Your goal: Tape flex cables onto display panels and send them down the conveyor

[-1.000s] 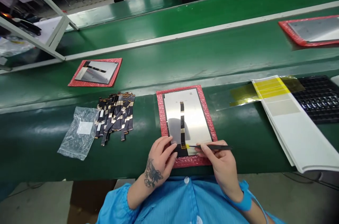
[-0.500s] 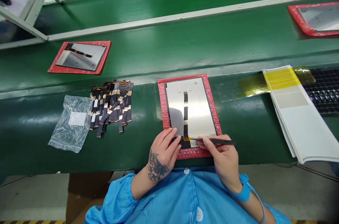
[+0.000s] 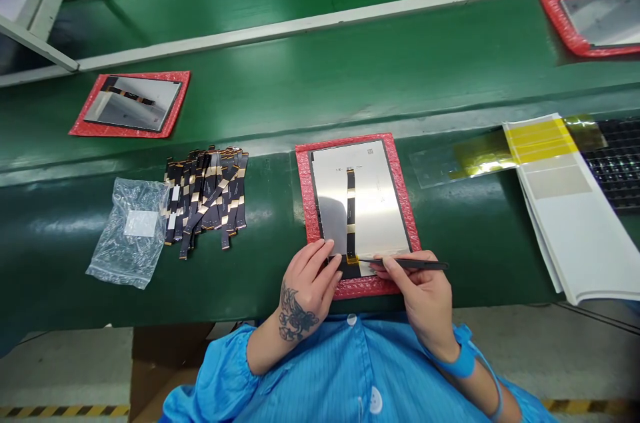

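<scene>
— On the green surface (image 3: 450, 236), right in front of the person, lies a silvery panel (image 3: 373, 203) on a red bubble-wrap mat (image 3: 303, 190). See it?

— Yes. 1 dark flex cable (image 3: 351, 210) runs down its middle, with a small yellow tape piece (image 3: 353, 260) at the lower end.

— The left hand (image 3: 310, 283) rests flat, fingers spread and pressing the panel's lower edge just beside the cable. It grips nothing.

— And the right hand (image 3: 420, 286) is closed round black tweezers (image 3: 410, 264), whose tip sits at the yellow tape.

— So I'd judge the cable is already laid on this panel, and the taping at its foot is the part in hand.

— Agreed. To the left, a heap of loose flex cables (image 3: 207, 196) waits beside a clear plastic bag (image 3: 131, 231), so plenty seems left.

— Farther back on the left lies another panel on a red mat (image 3: 131, 103), cable already on it. A 3rd one (image 3: 593, 20) shows at the far right edge.

— On the right, white sheets (image 3: 570, 223) with yellow tape strips (image 3: 537, 140), and a dark tray (image 3: 617, 166) behind them.

— Only 1 view, from the head, so that is all I can tell.
</scene>
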Motion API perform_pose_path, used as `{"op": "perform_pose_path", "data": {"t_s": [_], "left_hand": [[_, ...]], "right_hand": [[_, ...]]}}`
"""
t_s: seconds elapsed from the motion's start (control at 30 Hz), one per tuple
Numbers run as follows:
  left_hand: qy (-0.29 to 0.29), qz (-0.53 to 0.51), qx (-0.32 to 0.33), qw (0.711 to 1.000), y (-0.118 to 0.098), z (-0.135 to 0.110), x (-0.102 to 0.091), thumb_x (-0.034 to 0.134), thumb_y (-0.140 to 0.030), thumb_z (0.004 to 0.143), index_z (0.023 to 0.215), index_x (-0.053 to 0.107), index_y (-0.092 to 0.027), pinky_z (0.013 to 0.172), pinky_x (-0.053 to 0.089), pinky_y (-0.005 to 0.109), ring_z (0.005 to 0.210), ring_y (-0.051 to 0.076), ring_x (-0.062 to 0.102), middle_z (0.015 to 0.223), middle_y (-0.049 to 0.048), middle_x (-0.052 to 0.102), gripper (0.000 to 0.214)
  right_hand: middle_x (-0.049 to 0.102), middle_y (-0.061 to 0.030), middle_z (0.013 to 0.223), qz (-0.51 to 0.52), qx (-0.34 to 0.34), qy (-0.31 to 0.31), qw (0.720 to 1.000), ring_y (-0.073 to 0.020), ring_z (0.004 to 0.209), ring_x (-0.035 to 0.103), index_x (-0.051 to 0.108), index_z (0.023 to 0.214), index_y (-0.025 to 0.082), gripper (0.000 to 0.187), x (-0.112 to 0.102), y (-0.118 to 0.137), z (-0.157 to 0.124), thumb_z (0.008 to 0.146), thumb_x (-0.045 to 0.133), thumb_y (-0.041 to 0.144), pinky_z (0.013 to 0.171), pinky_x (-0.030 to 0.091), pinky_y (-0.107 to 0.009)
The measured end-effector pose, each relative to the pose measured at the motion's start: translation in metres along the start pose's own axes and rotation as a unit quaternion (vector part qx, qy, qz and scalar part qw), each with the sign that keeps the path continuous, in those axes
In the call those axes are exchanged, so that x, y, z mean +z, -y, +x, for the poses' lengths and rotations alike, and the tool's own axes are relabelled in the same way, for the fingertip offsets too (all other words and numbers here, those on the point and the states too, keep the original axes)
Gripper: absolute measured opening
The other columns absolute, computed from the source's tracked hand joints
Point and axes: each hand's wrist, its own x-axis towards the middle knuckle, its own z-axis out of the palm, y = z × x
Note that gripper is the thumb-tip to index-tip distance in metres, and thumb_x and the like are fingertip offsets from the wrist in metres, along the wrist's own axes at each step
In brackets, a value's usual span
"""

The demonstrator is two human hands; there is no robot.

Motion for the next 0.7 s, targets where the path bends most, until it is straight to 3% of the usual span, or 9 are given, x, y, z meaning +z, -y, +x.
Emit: {"op": "perform_pose_path", "data": {"t_s": [0.7], "left_hand": [[0.036, 0.028, 0.014, 0.999, -0.0009, 0.0001, -0.0026, 0.056, -0.018, 0.088, 0.109, 0.067, -0.019, 0.094, 0.051, 0.042, 0.117, 0.025, 0.053, 0.122, 0.0144, 0.061, 0.024]], "right_hand": [[0.071, -0.0093, 0.080, -0.028, 0.026, -0.014, 0.999, -0.0204, 0.068, 0.070, 0.056, 0.082, 0.016, 0.038, -0.0010, -0.0024, -0.0003, 0.074, 0.079, 0.046, 0.061, 0.062, -0.024]]}}
